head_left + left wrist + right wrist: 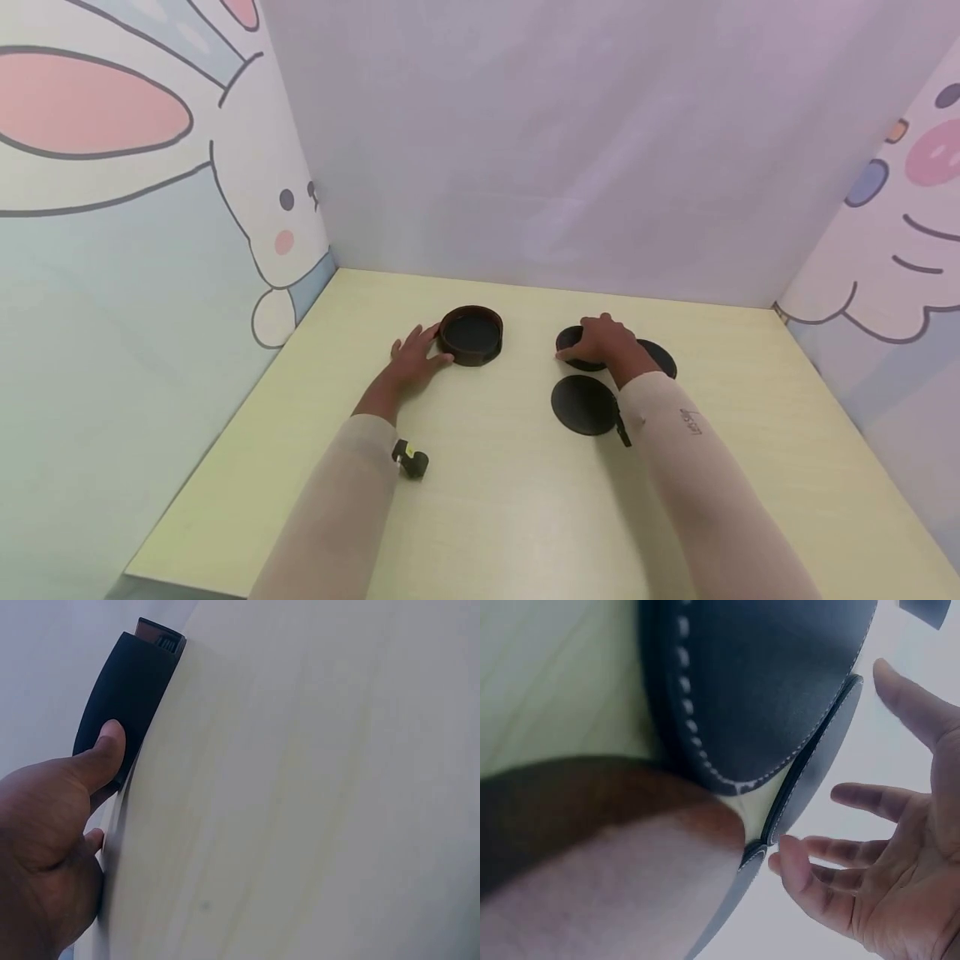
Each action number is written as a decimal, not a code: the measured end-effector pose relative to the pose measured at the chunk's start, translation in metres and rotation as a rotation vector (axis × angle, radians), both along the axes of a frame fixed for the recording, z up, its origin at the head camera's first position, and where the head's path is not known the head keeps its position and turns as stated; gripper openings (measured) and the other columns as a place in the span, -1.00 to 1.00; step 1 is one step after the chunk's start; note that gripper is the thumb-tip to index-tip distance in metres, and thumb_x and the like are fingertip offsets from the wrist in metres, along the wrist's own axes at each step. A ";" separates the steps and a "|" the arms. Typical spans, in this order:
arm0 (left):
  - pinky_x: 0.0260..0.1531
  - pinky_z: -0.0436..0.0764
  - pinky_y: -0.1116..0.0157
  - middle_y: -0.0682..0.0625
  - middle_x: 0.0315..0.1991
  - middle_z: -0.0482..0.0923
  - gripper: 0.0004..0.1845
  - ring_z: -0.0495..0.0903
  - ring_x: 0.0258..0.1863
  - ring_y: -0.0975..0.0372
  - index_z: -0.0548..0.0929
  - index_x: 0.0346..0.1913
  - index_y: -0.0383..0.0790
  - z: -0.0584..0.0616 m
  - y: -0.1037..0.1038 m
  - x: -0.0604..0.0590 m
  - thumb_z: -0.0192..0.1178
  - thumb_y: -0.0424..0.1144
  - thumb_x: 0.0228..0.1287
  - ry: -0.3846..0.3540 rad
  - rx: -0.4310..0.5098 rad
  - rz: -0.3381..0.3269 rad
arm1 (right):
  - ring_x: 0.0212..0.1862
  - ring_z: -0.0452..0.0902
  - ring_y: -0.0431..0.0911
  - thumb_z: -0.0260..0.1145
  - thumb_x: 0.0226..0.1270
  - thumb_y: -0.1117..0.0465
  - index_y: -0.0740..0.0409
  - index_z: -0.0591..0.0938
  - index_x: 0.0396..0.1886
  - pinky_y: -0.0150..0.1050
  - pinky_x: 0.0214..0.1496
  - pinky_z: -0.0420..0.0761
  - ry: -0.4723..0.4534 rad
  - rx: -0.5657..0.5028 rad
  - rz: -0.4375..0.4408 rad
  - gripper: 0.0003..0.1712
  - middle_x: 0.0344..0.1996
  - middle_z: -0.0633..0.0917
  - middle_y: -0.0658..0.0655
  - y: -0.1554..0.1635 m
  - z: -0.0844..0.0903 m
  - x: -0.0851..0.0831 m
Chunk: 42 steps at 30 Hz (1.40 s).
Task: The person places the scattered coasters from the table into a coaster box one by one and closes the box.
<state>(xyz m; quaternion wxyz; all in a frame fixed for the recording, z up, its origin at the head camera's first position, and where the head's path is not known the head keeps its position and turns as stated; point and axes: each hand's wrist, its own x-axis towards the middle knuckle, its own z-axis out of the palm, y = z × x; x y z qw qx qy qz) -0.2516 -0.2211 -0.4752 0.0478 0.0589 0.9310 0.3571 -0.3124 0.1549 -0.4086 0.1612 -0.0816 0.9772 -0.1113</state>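
Round coaster, black, leather-look: flat on the far part of the surface, right of middle, under the right hand. Right hand: fingers spread and lightly bent about the rim, no firm hold visible; fingertip contact not certain. Handling, by judgement: light, thin, fairly stiff, hard to break; smooth face likely to slide if pushed. Best taken by opposite edges, thumb against fingers.

Near coaster: just beside, on the near side; white edge stitching plain in the right wrist view.

Third coaster: to the right, partly hidden by the right forearm.

Coaster holder, round, black-walled, reddish-brown inside the rim: well apart, to the left. Probably rigid and light; best steadied by the outer wall. Left hand: loosely splayed at the holder's left side, thumb laid on the wall, no closed grasp.

Beyond: wrist cameras at both cuffs; rabbit-print panel at left; lilac backdrop at far side.
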 end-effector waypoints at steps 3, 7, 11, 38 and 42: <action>0.77 -0.42 -0.25 -0.09 0.78 0.16 -0.13 -0.24 0.85 -0.06 0.06 0.81 0.03 -0.001 0.000 -0.001 0.19 0.14 0.65 0.000 -0.002 -0.001 | 0.58 0.28 0.52 0.38 0.46 -0.33 0.32 0.24 0.72 0.51 0.58 0.36 -0.009 0.003 0.008 0.15 0.61 0.29 0.58 0.000 -0.001 0.000; 0.77 -0.44 -0.23 -0.08 0.78 0.16 -0.13 -0.25 0.85 -0.04 0.05 0.81 0.04 0.000 -0.001 -0.001 0.18 0.16 0.65 -0.005 0.003 -0.002 | 0.57 0.28 0.53 0.39 0.44 -0.34 0.31 0.29 0.69 0.49 0.55 0.41 -0.015 0.003 0.030 0.13 0.56 0.36 0.56 0.000 -0.003 0.000; 0.77 -0.47 -0.20 -0.08 0.75 0.21 -0.13 -0.27 0.86 -0.01 0.04 0.81 0.06 0.001 -0.003 0.000 0.16 0.17 0.66 -0.002 0.003 -0.004 | 0.53 0.30 0.51 0.38 0.44 -0.32 0.32 0.33 0.66 0.45 0.50 0.47 -0.012 0.000 0.055 0.09 0.51 0.41 0.54 -0.002 -0.005 0.000; 0.77 -0.45 -0.22 -0.10 0.77 0.16 -0.13 -0.25 0.85 -0.05 0.04 0.81 0.05 0.002 0.001 0.002 0.17 0.17 0.65 -0.003 0.002 -0.003 | 0.52 0.27 0.47 0.32 0.41 -0.28 0.19 0.36 0.68 0.51 0.43 0.47 0.030 -0.024 0.023 0.02 0.51 0.38 0.52 0.001 -0.010 -0.005; 0.78 -0.46 -0.19 -0.07 0.78 0.15 -0.13 -0.25 0.85 -0.02 0.04 0.81 0.07 0.002 0.001 0.001 0.17 0.17 0.65 -0.008 0.004 0.002 | 0.51 0.27 0.46 0.33 0.40 -0.28 0.15 0.42 0.67 0.49 0.38 0.52 0.074 -0.045 0.033 -0.01 0.50 0.38 0.53 0.004 -0.013 -0.008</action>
